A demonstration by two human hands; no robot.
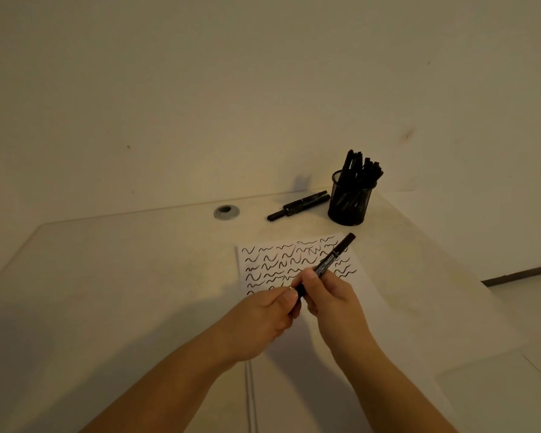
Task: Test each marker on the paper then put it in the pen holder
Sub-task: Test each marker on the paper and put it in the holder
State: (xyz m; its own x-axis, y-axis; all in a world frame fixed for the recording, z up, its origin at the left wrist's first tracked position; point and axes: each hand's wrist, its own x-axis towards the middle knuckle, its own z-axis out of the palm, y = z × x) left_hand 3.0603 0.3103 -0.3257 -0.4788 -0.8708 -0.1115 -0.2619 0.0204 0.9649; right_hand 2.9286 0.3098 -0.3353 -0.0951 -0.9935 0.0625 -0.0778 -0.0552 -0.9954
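Note:
My right hand [331, 300] grips a black marker [333, 260] by its lower barrel, its far end tilted up and to the right above the paper. My left hand [267, 317] pinches the marker's near end, where the cap sits; the cap itself is mostly hidden by my fingers. The white paper [361, 290] lies under both hands, and rows of black squiggles cover its far half. At the back right stands a black mesh pen holder [350, 203] with several markers upright in it. Two black markers [299, 204] lie flat just left of the holder.
A round metal cable grommet [226, 212] is set into the pale desk near the wall. The desk's right edge runs diagonally past the holder, with floor beyond it. A seam in the desk runs toward me between my forearms.

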